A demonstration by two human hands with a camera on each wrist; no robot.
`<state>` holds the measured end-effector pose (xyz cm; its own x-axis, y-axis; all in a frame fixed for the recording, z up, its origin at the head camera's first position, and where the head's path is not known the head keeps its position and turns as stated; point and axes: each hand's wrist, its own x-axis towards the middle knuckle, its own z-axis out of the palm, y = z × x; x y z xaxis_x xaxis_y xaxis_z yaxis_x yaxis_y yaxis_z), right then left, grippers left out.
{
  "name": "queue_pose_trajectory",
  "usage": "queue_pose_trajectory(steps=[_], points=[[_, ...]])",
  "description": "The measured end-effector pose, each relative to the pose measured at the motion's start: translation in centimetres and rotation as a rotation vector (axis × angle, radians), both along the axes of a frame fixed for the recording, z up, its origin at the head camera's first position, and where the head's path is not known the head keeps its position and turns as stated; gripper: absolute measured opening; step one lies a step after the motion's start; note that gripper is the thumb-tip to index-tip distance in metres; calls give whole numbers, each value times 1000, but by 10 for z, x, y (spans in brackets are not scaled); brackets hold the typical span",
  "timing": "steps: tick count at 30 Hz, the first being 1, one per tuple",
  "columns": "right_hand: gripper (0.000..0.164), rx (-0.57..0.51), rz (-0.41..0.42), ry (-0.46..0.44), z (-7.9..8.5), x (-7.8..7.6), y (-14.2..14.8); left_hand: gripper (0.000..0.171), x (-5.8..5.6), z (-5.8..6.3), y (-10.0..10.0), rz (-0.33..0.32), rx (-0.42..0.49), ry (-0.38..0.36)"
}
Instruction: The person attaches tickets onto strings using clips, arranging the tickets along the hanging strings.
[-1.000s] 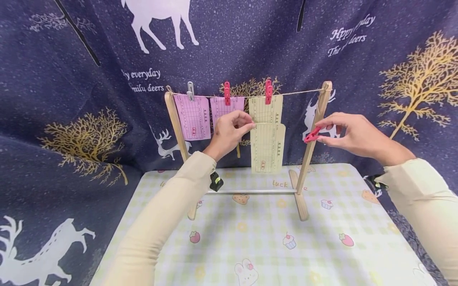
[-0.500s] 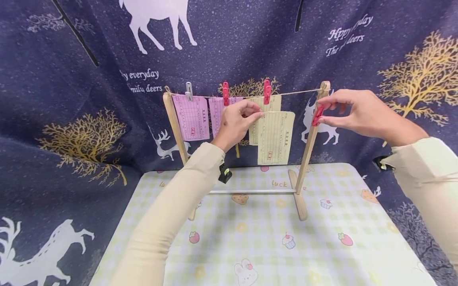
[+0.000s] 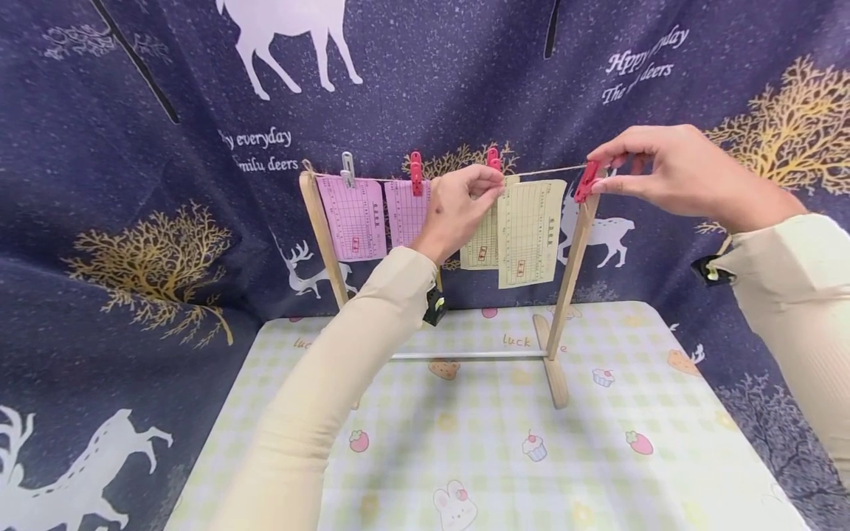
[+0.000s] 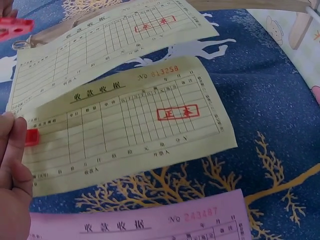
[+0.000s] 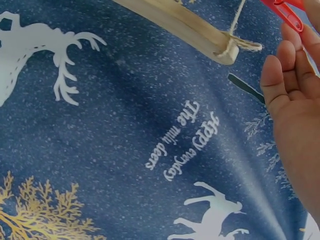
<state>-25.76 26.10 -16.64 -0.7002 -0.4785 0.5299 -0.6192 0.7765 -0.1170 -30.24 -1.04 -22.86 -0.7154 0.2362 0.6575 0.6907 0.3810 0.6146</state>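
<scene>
In the head view my left hand [image 3: 461, 210] pinches the upper left corner of a yellow receipt slip [image 3: 531, 232], whose top edge is at the string [image 3: 551, 172]. Another yellow slip [image 3: 479, 247] hangs behind it under a red clothespin [image 3: 493, 159], partly hidden by my hand. My right hand [image 3: 677, 177] pinches a loose red clothespin [image 3: 587, 181] between thumb and fingers, just in front of the right post's top. In the left wrist view the held slip [image 4: 100, 55] overlaps the hanging yellow one [image 4: 135, 125].
Two pink slips [image 3: 354, 217] hang at the left under a grey clothespin [image 3: 348, 169] and a red clothespin [image 3: 416, 173]. The string runs between wooden posts [image 3: 571, 280] joined low down by a white rod [image 3: 471, 355]. A checked cloth [image 3: 465, 435] covers the table.
My left hand has raised the yellow slip up and to the right, to the string's height. The clothespin in my right hand has risen and turned more upright.
</scene>
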Motion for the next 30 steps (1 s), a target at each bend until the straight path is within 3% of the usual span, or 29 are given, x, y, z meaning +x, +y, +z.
queue_pose_trajectory(steps=[11, 22, 30], points=[[30, 7, -28, -28, 18, -13, -9, 13, -2, 6, 15, 107, -16, -47], [24, -51, -21, 23, 25, -23, -16, 15, -1, 11, 37, 148, -104, -35], [17, -62, 16, 48, 24, -29, -20, 13, -2, 10, 47, 171, -111, -26]])
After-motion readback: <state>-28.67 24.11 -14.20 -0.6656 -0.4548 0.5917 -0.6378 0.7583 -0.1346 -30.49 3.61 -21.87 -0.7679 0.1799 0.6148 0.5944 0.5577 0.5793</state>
